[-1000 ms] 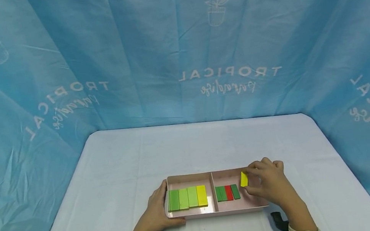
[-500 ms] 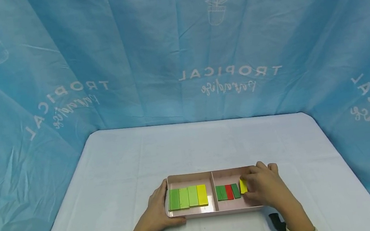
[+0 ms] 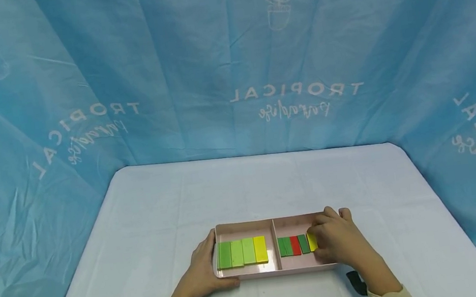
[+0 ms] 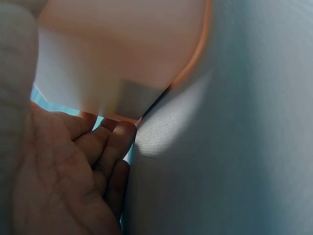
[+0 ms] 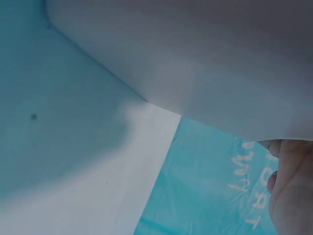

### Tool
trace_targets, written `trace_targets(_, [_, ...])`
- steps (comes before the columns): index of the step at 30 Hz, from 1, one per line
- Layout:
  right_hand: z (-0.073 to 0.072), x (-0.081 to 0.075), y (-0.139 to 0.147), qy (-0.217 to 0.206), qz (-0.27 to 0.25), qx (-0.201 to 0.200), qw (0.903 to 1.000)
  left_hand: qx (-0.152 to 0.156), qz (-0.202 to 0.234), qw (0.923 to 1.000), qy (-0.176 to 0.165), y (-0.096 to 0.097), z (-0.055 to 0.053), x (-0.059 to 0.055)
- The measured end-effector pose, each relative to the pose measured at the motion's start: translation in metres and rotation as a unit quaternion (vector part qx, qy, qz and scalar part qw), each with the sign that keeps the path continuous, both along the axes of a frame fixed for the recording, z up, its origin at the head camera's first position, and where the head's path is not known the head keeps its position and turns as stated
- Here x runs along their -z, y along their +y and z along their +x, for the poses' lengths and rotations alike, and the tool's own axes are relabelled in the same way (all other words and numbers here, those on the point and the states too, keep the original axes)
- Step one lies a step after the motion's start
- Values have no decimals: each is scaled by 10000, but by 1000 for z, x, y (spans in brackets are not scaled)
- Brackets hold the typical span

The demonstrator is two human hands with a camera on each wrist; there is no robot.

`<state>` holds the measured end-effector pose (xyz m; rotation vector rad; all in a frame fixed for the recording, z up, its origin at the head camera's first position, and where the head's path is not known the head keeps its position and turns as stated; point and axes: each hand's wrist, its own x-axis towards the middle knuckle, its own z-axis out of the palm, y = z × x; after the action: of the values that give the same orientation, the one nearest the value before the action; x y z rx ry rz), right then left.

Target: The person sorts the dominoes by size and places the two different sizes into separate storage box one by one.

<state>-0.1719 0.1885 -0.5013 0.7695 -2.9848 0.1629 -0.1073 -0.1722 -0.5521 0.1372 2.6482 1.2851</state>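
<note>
A pale pink two-compartment tray point(image 3: 253, 276) stands near me in the head view. My left hand point(image 3: 200, 273) grips its left end, thumb along the front wall; in the left wrist view that hand's fingers point(image 4: 120, 139) reach the tray's lower edge. Over the right compartment, my right hand point(image 3: 340, 240) pinches a yellow tile point(image 3: 312, 242), partly hidden by the fingers. Just left of it lie a dark green tile point(image 3: 304, 244), a red tile point(image 3: 295, 246) and two narrow green tiles point(image 3: 285, 247). The right wrist view shows mostly the tray's outer wall point(image 5: 171, 63).
Larger tiles form a row in the left compartment: several green ones point(image 3: 236, 253) and a yellow one point(image 3: 260, 250) at the right. A divider point(image 3: 275, 235) splits the tray. White cloth covers the table point(image 3: 251, 186); a blue printed curtain point(image 3: 192, 65) surrounds it.
My right hand has lowered the yellow tile into the right compartment and shifted it left, up beside the dark green tile. The left hand keeps its grip on the tray.
</note>
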Motion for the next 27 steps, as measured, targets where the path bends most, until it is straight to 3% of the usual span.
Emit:
trace_targets(10, [-7, 1, -7, -35, -190, -291, 9994, -133, -91, 9998, 116, -7, 1, -1])
trace_targets(21, [-5, 2, -4, -252, 21, -132, 9996, -22, -55, 9999, 112, -2, -2, 1])
trace_targets(27, [-2, 4, -1, -313, 116, -91, 9994, 7, -84, 9996, 268, 2, 0, 4])
